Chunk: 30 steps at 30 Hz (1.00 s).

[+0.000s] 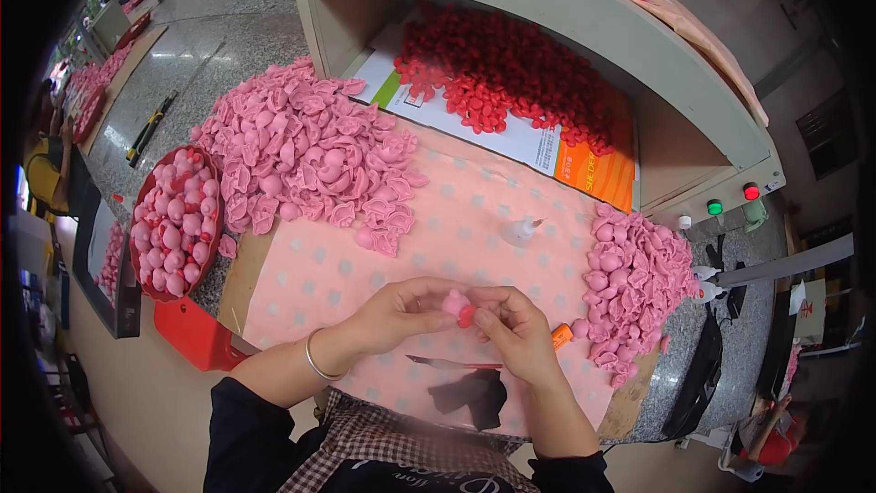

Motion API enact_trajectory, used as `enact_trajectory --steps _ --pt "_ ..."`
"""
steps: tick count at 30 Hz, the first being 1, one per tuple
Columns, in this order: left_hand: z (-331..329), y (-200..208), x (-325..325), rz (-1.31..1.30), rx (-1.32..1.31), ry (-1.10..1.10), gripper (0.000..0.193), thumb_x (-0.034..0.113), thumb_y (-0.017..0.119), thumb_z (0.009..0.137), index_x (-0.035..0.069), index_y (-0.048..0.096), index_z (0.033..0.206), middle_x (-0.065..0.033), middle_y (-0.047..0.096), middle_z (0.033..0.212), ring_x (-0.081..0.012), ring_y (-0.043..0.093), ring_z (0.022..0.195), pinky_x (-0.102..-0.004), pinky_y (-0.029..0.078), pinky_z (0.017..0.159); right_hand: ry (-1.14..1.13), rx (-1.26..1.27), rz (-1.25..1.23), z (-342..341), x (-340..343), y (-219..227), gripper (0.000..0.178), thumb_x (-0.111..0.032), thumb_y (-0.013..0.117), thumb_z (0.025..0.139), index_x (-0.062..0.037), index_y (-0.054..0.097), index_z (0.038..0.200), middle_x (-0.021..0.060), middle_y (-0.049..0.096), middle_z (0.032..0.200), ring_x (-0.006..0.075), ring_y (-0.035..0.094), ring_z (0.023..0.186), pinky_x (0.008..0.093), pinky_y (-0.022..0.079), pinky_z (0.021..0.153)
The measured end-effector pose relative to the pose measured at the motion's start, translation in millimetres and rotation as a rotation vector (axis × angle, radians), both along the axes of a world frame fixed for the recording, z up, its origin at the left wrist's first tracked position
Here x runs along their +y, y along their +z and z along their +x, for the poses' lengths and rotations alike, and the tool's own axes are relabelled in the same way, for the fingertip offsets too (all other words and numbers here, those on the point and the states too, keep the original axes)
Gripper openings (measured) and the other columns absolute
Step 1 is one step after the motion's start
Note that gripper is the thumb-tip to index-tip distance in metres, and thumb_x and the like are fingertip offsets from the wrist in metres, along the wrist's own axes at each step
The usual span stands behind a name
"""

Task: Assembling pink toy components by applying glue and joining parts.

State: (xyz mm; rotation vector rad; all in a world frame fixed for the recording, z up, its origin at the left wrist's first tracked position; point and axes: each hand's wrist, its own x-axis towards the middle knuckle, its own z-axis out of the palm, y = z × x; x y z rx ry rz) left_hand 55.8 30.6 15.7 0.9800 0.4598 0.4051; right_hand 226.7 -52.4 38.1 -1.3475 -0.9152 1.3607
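Observation:
Just above the pink dotted cloth (pixel 319 301), my two hands meet over a small pink rubber-like piece (pixel 454 300) with a red part (pixel 466 316) at its lower right side. The fingers of my left hand (pixel 399 315) are closed on the pink piece. My right hand (pixel 522 330) pinches the red part between thumb and fingers. Part of the piece is hidden by my fingertips. Beside my right hand lies an orange object (pixel 561 336). A black scrap (pixel 474 397) and a thin blade-like strip (pixel 447 362) lie between my forearms.
Loose pink pieces form a large heap (pixel 301 151) on the left and a smaller pile (pixel 639 283) on the right. A red basket (pixel 215 251) holds pink-and-red pieces. Red parts (pixel 511 64) fill a grey cabinet (pixel 319 23) ahead. A small translucent bottle (pixel 520 232) stands on the cloth.

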Motion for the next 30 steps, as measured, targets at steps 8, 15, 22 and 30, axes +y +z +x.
enact_trajectory --steps 8,15,22,30 --pt "-9 1 -10 0.133 -0.113 0.046 0.037 -0.005 0.057 0.077 0.003 0.047 0.112 -0.0054 0.051 0.105 -0.0138 0.052 0.096 -0.0284 0.043 0.085 0.067 -0.91 0.203 15 -28 43 0.023 -0.004 0.061 0.075 0.001 0.055 0.097 0.0083 0.053 0.082 0.0129 0.056 0.068 0.0226 0.046 0.058" --pt "-13 3 -11 0.18 -0.07 0.042 0.036 -0.005 0.057 0.078 0.003 0.046 0.111 -0.005 0.05 0.104 -0.0144 0.052 0.096 -0.0277 0.043 0.085 0.047 -0.798 0.328 -4 -25 35 0.024 -0.004 0.063 0.073 0.0004 0.055 0.096 0.0087 0.052 0.084 0.0144 0.055 0.069 0.0243 0.046 0.06" --pt "-17 7 -7 0.715 0.004 0.152 0.032 -0.002 0.06 0.076 0.002 0.052 0.106 -0.009 0.051 0.104 -0.0189 0.051 0.097 -0.0299 0.042 0.083 0.052 -0.666 0.372 -23 -8 10 0.027 -0.002 0.063 0.073 -0.0002 0.054 0.098 0.0093 0.05 0.093 0.0145 0.054 0.077 0.0259 0.047 0.065" --pt "-22 20 -4 0.884 0.076 0.22 0.034 0.002 0.064 0.074 0.002 0.053 0.106 -0.0101 0.052 0.103 -0.0205 0.051 0.094 -0.03 0.042 0.08 -0.035 -0.588 0.375 -35 1 17 0.018 0.002 0.058 0.076 0.0011 0.053 0.093 0.007 0.049 0.092 0.0127 0.052 0.08 0.025 0.045 0.071"
